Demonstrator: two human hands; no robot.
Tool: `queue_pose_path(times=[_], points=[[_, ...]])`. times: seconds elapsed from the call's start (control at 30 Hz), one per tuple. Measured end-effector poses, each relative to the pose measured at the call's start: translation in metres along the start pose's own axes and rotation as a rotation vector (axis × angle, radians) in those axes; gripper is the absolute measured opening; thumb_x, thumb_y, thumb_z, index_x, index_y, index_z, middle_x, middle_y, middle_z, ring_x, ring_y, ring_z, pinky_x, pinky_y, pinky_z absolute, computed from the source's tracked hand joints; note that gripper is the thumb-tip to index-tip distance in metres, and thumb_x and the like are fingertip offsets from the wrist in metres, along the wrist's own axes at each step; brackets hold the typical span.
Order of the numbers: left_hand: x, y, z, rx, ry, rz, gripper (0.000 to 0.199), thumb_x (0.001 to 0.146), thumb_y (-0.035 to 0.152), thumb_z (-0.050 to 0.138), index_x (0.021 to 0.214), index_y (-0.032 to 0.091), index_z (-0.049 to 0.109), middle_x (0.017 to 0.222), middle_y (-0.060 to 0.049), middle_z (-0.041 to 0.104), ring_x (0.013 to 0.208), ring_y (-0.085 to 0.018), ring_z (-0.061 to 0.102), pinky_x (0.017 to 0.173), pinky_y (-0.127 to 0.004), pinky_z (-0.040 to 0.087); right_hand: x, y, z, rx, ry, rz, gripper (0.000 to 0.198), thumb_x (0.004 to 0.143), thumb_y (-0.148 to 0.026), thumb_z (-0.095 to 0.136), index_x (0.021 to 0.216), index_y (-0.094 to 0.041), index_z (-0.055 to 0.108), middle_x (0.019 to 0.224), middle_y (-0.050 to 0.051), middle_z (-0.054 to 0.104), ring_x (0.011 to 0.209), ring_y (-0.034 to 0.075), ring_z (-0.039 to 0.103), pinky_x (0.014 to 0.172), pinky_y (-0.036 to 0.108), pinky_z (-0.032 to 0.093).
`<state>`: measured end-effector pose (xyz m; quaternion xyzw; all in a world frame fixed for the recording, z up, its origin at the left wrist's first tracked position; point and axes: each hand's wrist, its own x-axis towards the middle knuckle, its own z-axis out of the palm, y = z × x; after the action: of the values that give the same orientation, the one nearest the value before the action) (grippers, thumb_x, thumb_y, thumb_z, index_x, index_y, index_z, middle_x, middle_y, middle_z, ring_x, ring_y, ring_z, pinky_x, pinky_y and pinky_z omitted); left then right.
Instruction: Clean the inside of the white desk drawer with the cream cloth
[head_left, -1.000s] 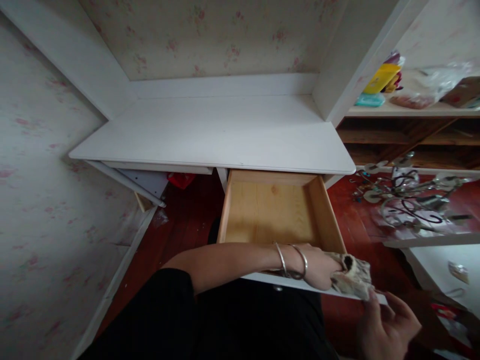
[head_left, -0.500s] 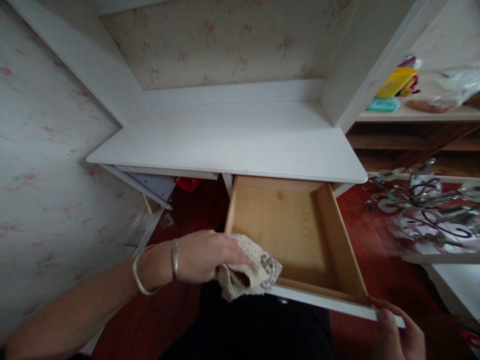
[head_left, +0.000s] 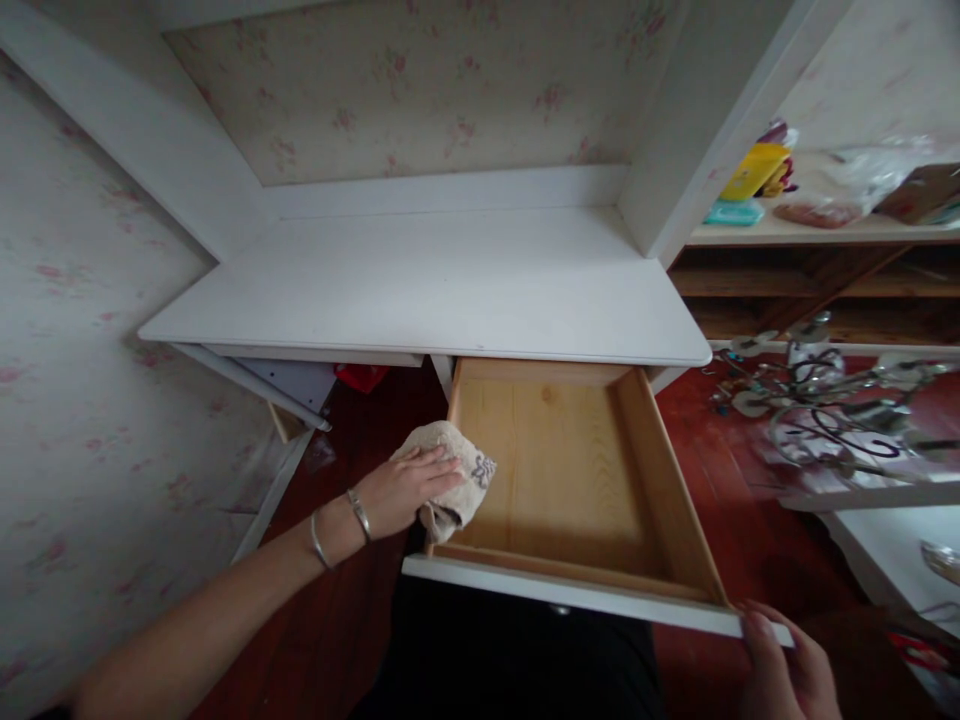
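Observation:
A wooden drawer (head_left: 555, 460) with a white front is pulled out from under the white desk (head_left: 450, 285). My left hand (head_left: 412, 490), with two silver bangles at the wrist, holds a beige cloth (head_left: 454, 455) with a dark pattern at one corner. The cloth lies over the drawer's left side wall, close to the front corner. At the right end of the drawer front, my right hand (head_left: 787, 660) grips the edge between thumb and fingers. Nothing lies on the visible drawer bottom.
On the right, a chandelier (head_left: 847, 400) with curved metal arms rests low by the red wooden floor (head_left: 720, 500). Behind it, a shelf (head_left: 810, 235) carries a yellow container (head_left: 757, 172) and plastic bags. Flowered wallpaper (head_left: 67, 400) covers the left wall. A red item (head_left: 360, 377) lies beneath the desk.
My left hand has moved the cloth from the drawer's front left corner back and left onto the side wall. My right hand keeps its grip on the drawer front. The view has shifted slightly.

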<state>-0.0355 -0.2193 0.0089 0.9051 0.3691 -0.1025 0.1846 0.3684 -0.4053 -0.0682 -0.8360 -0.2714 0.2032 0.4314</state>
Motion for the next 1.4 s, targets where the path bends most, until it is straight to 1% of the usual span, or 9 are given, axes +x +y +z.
queue_pose_path(times=[0.13,0.27,0.43,0.57,0.8,1.0,1.17,1.3,1.4], points=[[0.046,-0.035,-0.012,0.067,0.128,-0.053,0.065,0.084,-0.004,0.043,0.142,0.025,0.048,0.155,-0.001,0.041,0.148,-0.016,0.025,0.12,-0.038,0.027,0.001,0.0,-0.001,-0.004,-0.003,0.021,0.049,0.079,-0.062,0.057,0.099,-0.018,0.061,0.103,0.008,0.06,0.106,0.032,0.054,0.1,0.048,0.036],[0.097,-0.062,-0.031,0.066,0.249,-0.144,0.058,0.087,0.0,0.04,0.141,0.02,0.049,0.153,-0.002,0.043,0.144,-0.013,0.032,0.118,-0.032,0.029,0.001,0.003,-0.001,-0.024,-0.009,-0.017,0.053,0.08,-0.065,0.056,0.102,-0.016,0.062,0.106,0.009,0.06,0.106,0.031,0.053,0.098,0.048,0.037],[0.111,-0.061,-0.036,0.043,0.236,-0.181,0.062,0.083,-0.002,0.041,0.138,0.023,0.05,0.151,0.0,0.047,0.142,-0.015,0.037,0.116,-0.033,0.033,-0.001,0.009,0.006,-0.011,0.03,-0.056,0.053,0.085,-0.062,0.051,0.109,-0.016,0.06,0.11,0.009,0.057,0.107,0.03,0.052,0.098,0.048,0.036],[0.077,-0.039,-0.027,-0.026,0.153,-0.168,0.075,0.075,-0.004,0.045,0.144,0.023,0.045,0.152,-0.002,0.046,0.144,-0.021,0.035,0.115,-0.038,0.037,0.0,0.01,0.013,-0.041,0.087,-0.089,0.046,0.088,-0.057,0.049,0.106,-0.017,0.06,0.108,0.009,0.056,0.106,0.029,0.051,0.096,0.047,0.037],[-0.011,0.009,-0.01,-0.177,-0.055,-0.144,0.087,0.069,-0.003,0.048,0.148,0.033,0.039,0.154,0.0,0.042,0.144,-0.02,0.035,0.113,-0.04,0.04,0.008,-0.007,0.018,-0.087,0.047,-0.061,0.05,0.089,-0.057,0.044,0.113,-0.016,0.059,0.107,0.01,0.054,0.099,0.03,0.051,0.093,0.049,0.039],[-0.056,0.036,-0.018,-0.173,0.093,-0.196,0.071,0.079,0.004,0.045,0.146,0.027,0.043,0.148,-0.001,0.05,0.137,-0.017,0.046,0.115,-0.037,0.039,0.022,-0.024,0.033,-0.155,0.065,-0.22,0.05,0.093,-0.05,0.037,0.115,-0.012,0.061,0.117,0.019,0.056,0.125,0.037,0.041,0.103,0.052,0.034],[-0.037,0.069,-0.016,-0.116,0.232,-0.17,0.065,0.079,0.009,0.049,0.142,0.024,0.045,0.145,-0.003,0.053,0.138,-0.019,0.045,0.119,-0.044,0.034,0.035,-0.025,0.043,-0.142,0.059,-0.208,0.057,0.096,-0.051,0.036,0.128,-0.01,0.058,0.123,0.019,0.053,0.128,0.035,0.04,0.103,0.051,0.034],[0.01,0.109,-0.007,-0.167,0.381,-0.127,0.053,0.081,0.013,0.052,0.132,0.025,0.052,0.132,-0.004,0.063,0.129,-0.022,0.052,0.116,-0.045,0.036,0.038,-0.025,0.048,-0.117,0.087,-0.252,0.062,0.095,-0.057,0.035,0.129,-0.011,0.058,0.115,0.016,0.053,0.122,0.033,0.042,0.102,0.049,0.034],[0.057,0.145,-0.006,-0.229,0.407,-0.028,0.044,0.082,0.019,0.056,0.125,0.022,0.053,0.119,-0.005,0.068,0.113,-0.023,0.062,0.101,-0.045,0.047,0.038,-0.026,0.049,-0.104,0.093,-0.269,0.06,0.096,-0.057,0.034,0.127,-0.011,0.058,0.112,0.015,0.053,0.12,0.031,0.042,0.101,0.048,0.034]])
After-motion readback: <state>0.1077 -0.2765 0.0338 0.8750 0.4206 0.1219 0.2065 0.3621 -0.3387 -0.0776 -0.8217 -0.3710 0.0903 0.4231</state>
